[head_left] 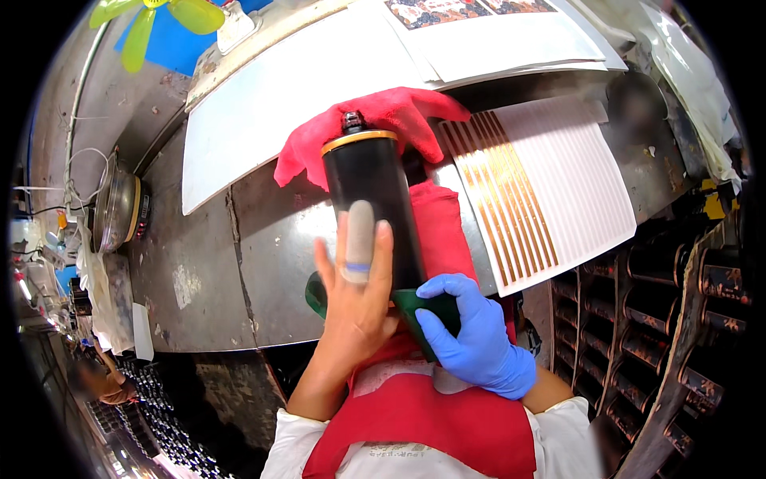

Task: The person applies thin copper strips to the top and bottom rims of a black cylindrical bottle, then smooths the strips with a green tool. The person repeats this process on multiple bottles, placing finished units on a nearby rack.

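A black cylinder [371, 188] with a gold band at its far end lies lengthwise in front of me, a dark metal fitting [353, 121] projecting beyond the band. My left hand [359, 291] is bare apart from a pale sleeve on one finger. Its fingers are spread and stretched along the cylinder's near part; whether the palm touches is unclear. In a blue glove, my right hand [479, 339] pinches a dark green curved piece [443, 307] by the cylinder's near end. More green [316, 295] shows left of my left hand. Red cloth [387, 112] drapes behind the cylinder.
A white sheet with gold strips [511, 207] lies right of the cylinder on the metal table [275, 231]. White boards [295, 72] cover the back. Racks of dark cylinders [646, 343] stand lower right. A green-bladed fan [159, 20] is far left, a round metal pan [120, 207] nearer.
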### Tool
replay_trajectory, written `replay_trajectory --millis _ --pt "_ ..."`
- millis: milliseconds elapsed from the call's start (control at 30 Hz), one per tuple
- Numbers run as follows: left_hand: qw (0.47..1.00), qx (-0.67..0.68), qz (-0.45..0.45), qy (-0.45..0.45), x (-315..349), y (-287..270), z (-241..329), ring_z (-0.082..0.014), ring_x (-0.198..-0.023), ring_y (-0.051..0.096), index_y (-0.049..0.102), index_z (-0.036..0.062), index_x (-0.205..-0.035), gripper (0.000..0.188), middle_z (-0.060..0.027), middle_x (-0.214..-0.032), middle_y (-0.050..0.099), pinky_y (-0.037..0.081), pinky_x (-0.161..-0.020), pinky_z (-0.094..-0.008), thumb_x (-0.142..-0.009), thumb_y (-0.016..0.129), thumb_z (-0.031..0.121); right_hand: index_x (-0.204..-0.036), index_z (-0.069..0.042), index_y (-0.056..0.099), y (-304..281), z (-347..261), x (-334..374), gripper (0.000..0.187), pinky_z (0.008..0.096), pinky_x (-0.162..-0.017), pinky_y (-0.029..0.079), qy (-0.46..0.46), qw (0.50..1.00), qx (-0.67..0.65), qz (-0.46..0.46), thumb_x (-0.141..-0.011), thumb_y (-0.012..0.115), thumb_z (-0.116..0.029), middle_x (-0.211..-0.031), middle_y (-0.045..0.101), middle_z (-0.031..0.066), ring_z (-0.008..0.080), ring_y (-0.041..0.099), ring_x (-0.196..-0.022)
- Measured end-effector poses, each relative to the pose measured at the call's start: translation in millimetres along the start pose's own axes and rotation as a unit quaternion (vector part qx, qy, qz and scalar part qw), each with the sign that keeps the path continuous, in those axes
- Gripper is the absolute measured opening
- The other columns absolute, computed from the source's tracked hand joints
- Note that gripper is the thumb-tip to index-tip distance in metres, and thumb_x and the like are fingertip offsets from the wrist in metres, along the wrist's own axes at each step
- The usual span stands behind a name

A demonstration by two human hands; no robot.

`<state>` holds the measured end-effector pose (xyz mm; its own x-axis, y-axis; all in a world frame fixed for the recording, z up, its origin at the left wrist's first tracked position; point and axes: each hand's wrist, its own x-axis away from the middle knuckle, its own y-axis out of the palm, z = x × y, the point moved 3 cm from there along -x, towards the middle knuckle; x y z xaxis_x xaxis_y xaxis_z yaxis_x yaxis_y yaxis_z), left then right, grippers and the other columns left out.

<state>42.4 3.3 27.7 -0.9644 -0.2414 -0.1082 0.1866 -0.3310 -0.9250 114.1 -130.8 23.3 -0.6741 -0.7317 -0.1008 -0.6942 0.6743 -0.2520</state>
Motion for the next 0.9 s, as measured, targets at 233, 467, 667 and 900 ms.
replay_trajectory --millis 233,467,667,900 --pt "0.942 0.325 0.047 -0.061 25.2 33.0 -41.2 -0.0322 -0.121 0.047 -0.007 -0.0045 -0.142 0.098 -0.0246 -0.135 0.040 0.035 -0.100 -0.0418 -0.079 0.067 0.008 -0.106 -0.003 0.050 -11.4 43.3 1.5 0.025 0.0305 -0.080 0.046 0.114 0.992 -0.019 0.041 -0.083 0.060 -0.006 -0.096 0.057 0.0117 0.0214 0.059 -0.090" --pt "0.947 0.285 0.113 -0.098 68.5 49.7 -37.1 -0.0404 -0.135 0.019 -0.010 -0.0034 -0.142 0.098 -0.0279 -0.148 0.002 0.019 -0.107 -0.0445 -0.079 0.064 0.005 -0.106 -0.001 0.049 -16.1 39.3 -2.2 0.025 0.0278 -0.083 0.043 0.127 0.989 -0.054 0.046 -0.083 0.058 -0.004 -0.099 0.054 0.0089 0.0158 0.054 -0.092" --pt "0.975 -0.029 0.187 0.113 72.8 47.8 -1.9 -0.0482 -0.127 0.030 0.038 0.0104 -0.136 0.067 -0.0277 -0.124 0.044 0.002 -0.100 -0.0694 -0.076 0.068 0.009 -0.107 -0.001 0.050 -5.6 39.1 -0.6 0.024 0.0283 -0.082 0.043 0.103 0.994 -0.005 0.047 -0.084 0.057 -0.003 -0.096 0.055 0.0095 0.0155 0.054 -0.091" --pt "0.959 -0.156 0.193 0.137 34.4 23.3 31.9 -0.0356 -0.126 0.037 0.060 0.0223 -0.120 0.044 -0.0062 -0.110 0.058 -0.003 -0.105 -0.0630 -0.077 0.066 0.019 -0.113 -0.003 0.046 -16.9 44.5 0.2 0.034 0.0246 -0.081 0.044 0.163 0.980 -0.102 0.042 -0.082 0.062 -0.002 -0.100 0.052 0.0067 0.0129 0.053 -0.091"
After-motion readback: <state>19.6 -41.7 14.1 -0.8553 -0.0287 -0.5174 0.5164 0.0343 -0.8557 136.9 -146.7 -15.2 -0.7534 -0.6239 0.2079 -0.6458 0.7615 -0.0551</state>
